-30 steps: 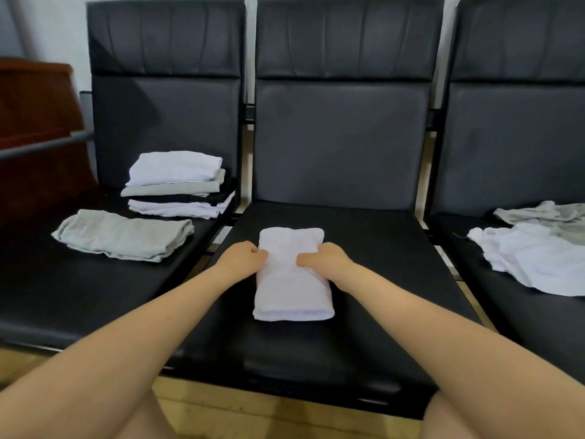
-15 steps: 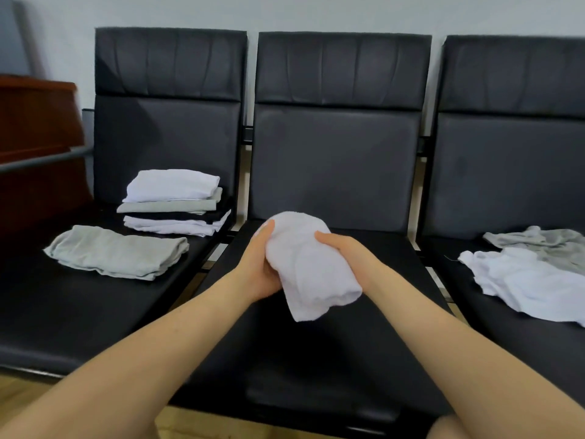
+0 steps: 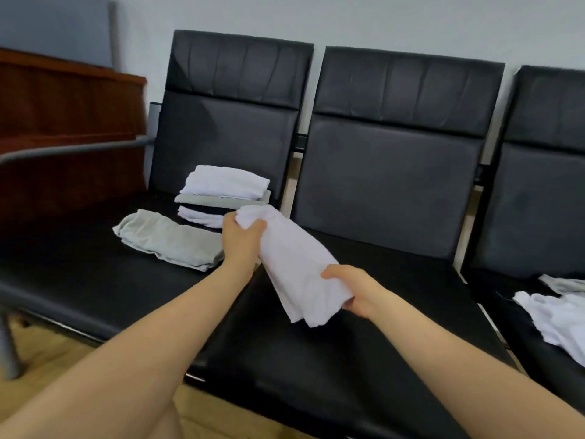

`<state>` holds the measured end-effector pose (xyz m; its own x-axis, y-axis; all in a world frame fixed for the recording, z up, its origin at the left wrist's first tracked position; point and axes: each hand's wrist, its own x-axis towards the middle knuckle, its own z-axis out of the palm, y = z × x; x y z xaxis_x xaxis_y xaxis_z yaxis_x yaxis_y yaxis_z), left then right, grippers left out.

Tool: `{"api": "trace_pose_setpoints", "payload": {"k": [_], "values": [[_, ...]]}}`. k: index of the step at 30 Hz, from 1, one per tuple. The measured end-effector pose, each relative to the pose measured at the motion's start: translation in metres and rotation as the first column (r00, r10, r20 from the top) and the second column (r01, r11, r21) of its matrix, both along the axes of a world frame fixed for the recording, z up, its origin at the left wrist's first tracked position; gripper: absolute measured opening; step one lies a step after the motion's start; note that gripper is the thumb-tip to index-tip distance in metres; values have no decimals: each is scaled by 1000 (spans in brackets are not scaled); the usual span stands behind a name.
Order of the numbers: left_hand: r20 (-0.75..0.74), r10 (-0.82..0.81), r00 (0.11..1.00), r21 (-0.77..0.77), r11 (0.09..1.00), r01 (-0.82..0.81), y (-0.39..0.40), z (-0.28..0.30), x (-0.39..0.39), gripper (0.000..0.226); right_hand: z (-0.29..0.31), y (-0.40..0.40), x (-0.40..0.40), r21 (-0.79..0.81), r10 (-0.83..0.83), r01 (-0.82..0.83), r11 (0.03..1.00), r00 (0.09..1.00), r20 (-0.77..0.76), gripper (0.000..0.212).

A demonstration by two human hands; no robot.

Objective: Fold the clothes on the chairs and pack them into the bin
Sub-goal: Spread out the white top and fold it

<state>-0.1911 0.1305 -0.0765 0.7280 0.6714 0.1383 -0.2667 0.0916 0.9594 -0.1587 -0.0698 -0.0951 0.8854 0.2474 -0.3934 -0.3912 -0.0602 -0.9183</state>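
Observation:
A folded white garment (image 3: 294, 264) hangs in the air above the gap between the left and middle black chairs. My left hand (image 3: 242, 237) grips its far end and my right hand (image 3: 354, 293) grips its near end. On the left chair seat (image 3: 79, 274) lies a stack of folded clothes (image 3: 221, 194), white on top with grey and dark layers beneath. A folded grey garment (image 3: 171, 239) lies in front of the stack. No bin is in view.
Unfolded white clothes (image 3: 557, 318) and a grey piece (image 3: 566, 285) lie on the right chair. The middle chair seat (image 3: 348, 359) is under my arms. A metal armrest (image 3: 72, 150) and a brown wooden cabinet (image 3: 63, 122) stand at the left.
The folded white garment was lifted off the middle seat by both hands and carried left toward the stack. My view has swung left.

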Motion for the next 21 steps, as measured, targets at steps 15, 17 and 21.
{"api": "trace_pose_setpoints", "payload": {"k": [15,17,21], "values": [[-375,449,811,595,787,-161,242,9,-6,46,28,236,47,2,70,-77,997,912,404,52],[-689,463,557,654,729,203,249,-6,-7,59,0,246,43,-188,201,-142,972,915,350,51],[-623,570,536,757,612,229,237,-30,-12,63,-32,234,40,-287,218,-101,952,885,412,48]]}}
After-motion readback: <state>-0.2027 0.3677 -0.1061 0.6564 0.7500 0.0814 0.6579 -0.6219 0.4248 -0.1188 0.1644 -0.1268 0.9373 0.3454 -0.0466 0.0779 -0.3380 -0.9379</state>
